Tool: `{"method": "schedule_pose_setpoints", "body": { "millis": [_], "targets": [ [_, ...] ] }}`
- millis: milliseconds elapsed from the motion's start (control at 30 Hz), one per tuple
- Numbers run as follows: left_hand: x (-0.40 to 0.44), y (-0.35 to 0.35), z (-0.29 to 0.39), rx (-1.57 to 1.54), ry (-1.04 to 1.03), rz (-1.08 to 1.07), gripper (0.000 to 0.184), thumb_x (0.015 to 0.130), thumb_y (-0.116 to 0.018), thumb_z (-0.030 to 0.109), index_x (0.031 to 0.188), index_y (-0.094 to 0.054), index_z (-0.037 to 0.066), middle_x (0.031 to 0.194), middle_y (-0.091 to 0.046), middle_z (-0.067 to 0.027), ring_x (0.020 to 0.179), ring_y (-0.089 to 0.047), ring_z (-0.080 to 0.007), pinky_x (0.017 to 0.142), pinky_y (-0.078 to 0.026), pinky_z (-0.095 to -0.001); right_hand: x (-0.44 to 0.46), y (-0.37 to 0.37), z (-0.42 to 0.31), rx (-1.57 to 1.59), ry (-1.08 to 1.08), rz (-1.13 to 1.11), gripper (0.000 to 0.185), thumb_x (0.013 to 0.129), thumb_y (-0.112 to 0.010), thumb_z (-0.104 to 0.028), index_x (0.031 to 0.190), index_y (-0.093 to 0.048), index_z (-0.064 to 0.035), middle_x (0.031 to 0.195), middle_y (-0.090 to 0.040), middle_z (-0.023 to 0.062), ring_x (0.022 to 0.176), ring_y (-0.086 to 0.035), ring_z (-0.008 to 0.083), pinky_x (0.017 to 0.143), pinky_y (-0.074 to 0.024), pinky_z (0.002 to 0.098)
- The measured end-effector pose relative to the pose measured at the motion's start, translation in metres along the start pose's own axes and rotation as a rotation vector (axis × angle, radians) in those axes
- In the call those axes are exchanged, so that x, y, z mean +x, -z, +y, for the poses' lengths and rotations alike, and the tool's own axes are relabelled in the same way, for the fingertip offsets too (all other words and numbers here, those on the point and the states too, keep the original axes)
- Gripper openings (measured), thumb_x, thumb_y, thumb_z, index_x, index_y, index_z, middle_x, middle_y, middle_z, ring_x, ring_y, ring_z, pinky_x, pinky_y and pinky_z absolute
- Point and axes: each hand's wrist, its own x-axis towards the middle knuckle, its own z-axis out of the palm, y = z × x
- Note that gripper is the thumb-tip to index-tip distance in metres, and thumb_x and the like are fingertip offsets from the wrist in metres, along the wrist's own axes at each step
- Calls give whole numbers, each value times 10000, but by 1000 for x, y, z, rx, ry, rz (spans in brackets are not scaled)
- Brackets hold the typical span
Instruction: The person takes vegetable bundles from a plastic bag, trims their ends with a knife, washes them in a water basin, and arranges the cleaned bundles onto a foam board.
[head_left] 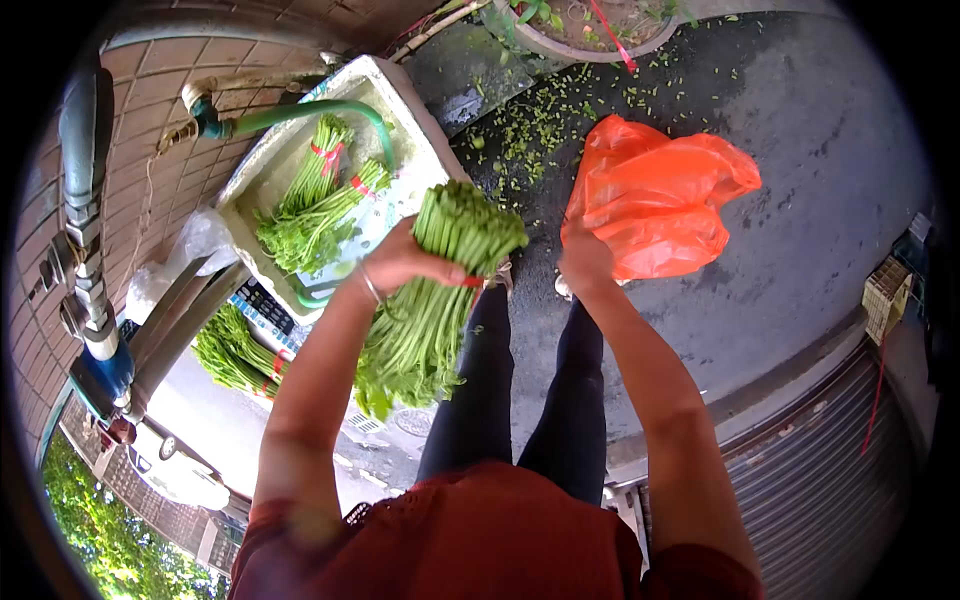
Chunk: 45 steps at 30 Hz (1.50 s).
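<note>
My left hand point(405, 260) is wrapped round a large bundle of green stalks point(440, 290), tied with a red band, its cut ends up and its leaves hanging down. Over on the right, my right hand point(588, 258) is closed at the left edge of an orange plastic bag point(660, 200), gripping its edge. Two smaller tied bundles point(318, 205) lie in a white foam box point(250, 170) of water at the left. Another banded bundle point(235, 350) is below the box.
A green hose point(310, 108) runs from a wall tap into the box. Metal pipes point(90, 240) stand at the far left. Cut green bits point(530, 135) litter the wet ground near a round planter point(590, 45). A yellow crate point(885, 300) is far right.
</note>
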Motion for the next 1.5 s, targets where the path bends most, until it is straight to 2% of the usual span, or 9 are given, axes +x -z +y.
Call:
{"method": "schedule_pose_setpoints", "body": {
  "millis": [67, 133, 300, 533, 700, 967, 1300, 1400, 1500],
  "targets": [
    [-1, 13, -20, 257, 65, 145, 800, 493, -841, 171, 1162, -448, -25, 988, -609, -153, 903, -595, -239, 906, -425, -348, -13, -1, 0, 36, -147, -156, 152, 715, -506, -47, 848, -434, -39, 640, -523, 113, 548, -554, 263, 493, -468, 362],
    [4, 11, -18, 301, 116, 174, 805, 462, -845, 243, 1142, -494, -7, 947, -629, -123, 884, -601, -219, 874, -433, -307, -10, 36, -37, 109, -16, 119, 167, 712, -494, -34, 863, -423, -31, 677, -528, 121, 568, -554, 289, 511, -465, 388],
    [5, 7, -20, 734, 62, 308, 791, 477, -806, 382, 1112, -522, 4, 948, -632, -120, 852, -608, -211, 838, -442, -291, 7, 63, -73, 124, 215, 107, 157, 709, -516, -36, 819, -405, -56, 703, -503, 96, 604, -570, 249, 510, -474, 351],
    [4, -7, -14, 641, 10, 214, 760, 478, -799, 399, 1093, -530, 44, 923, -639, -98, 840, -613, -206, 819, -453, -287, 7, 44, -63, 29, 150, -13, 132, 731, -507, -43, 820, -412, -60, 666, -511, 109, 592, -576, 259, 518, -485, 340],
    [-1, -11, -15, 968, 56, 280, 765, 481, -808, 340, 1113, -520, 19, 873, -648, -113, 763, -631, -210, 762, -482, -294, -24, 3, -18, 59, -109, -80, 123, 768, -463, -55, 878, -418, -28, 715, -543, 145, 596, -571, 308, 539, -477, 397],
    [-1, -29, -8, 1112, 177, 343, 659, 494, -713, 447, 1029, -541, 103, 807, -634, -151, 763, -622, -298, 731, -492, -362, -5, 48, -69, 34, 251, 88, 165, 709, -531, -66, 816, -406, -66, 695, -520, 87, 571, -577, 213, 495, -484, 306],
    [-8, -24, -24, 1132, 56, 424, 708, 488, -739, 424, 1089, -527, 116, 821, -638, -123, 740, -629, -270, 726, -502, -350, -58, -3, -11, 113, -213, -233, 153, 795, -454, -80, 922, -409, -6, 704, -557, 150, 609, -592, 342, 574, -495, 411],
    [2, -31, -27, 1156, -5, 461, 685, 510, -720, 413, 1095, -519, 118, 882, -619, -134, 771, -623, -278, 726, -499, -365, -18, 30, -47, 116, 71, -4, 144, 776, -462, -68, 908, -420, -27, 712, -556, 136, 580, -591, 332, 534, -498, 404],
    [-4, -42, -26, 1244, 119, 443, 672, 527, -700, 387, 1109, -505, 113, 926, -586, -136, 813, -609, -294, 753, -481, -382, -7, 43, -64, 35, 89, -102, 129, 766, -469, -65, 886, -429, -38, 704, -557, 117, 591, -595, 318, 538, -500, 393]
  ]
}}
